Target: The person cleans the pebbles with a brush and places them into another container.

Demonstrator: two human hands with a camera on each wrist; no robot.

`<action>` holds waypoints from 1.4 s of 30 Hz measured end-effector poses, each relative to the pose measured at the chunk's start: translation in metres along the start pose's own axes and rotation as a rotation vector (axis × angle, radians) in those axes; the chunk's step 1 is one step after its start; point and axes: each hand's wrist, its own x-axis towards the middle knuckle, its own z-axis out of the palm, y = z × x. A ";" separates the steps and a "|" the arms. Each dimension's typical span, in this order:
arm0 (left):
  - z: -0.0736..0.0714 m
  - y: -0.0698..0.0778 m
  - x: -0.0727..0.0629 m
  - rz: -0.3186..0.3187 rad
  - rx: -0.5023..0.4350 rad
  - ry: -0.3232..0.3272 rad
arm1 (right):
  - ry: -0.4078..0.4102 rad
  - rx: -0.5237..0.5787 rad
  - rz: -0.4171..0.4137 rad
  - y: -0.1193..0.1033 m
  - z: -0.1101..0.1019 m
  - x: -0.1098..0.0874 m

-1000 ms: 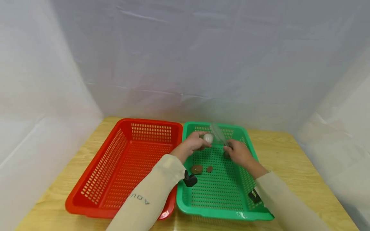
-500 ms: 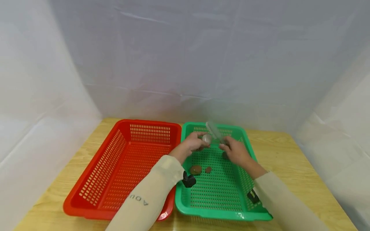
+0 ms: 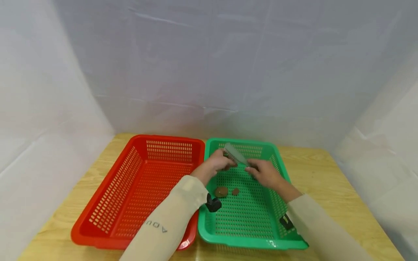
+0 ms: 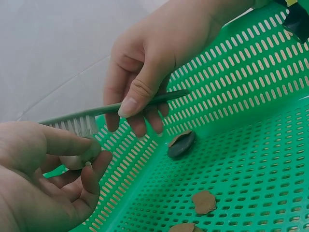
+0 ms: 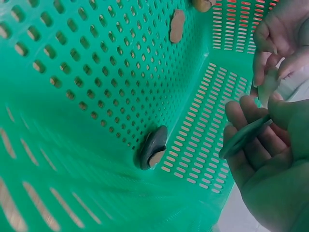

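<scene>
My left hand (image 3: pixel 216 163) pinches a pale, rounded stone (image 4: pixel 73 161) between fingers and thumb; in the head view the brush covers it. My right hand (image 3: pixel 266 173) grips the handle of a grey-green brush (image 3: pixel 236 154) with white bristles (image 4: pixel 83 125). The brush head lies over the stone, bristles facing down; whether they touch it is hidden. Both hands are above the far part of a green basket (image 3: pixel 241 238). On its floor, below my right hand, lies a dark smooth stone (image 5: pixel 153 145) with a brown patch on it.
Two brown pieces, a larger one (image 3: pixel 221 191) and a smaller one (image 3: pixel 235 191), lie on the green basket's floor. A red basket (image 3: pixel 83 232) stands close against its left side. Both are on a wooden table (image 3: pixel 326 192), with pale sheeting (image 3: pixel 209 72) behind and at the sides.
The brush head has swung left and down over the pale stone, which was visible in the head view before. My left hand has stayed nearly in place, holding the stone.
</scene>
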 end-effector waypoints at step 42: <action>-0.004 -0.006 0.002 -0.013 -0.031 -0.026 | 0.033 -0.010 0.064 -0.007 0.007 0.001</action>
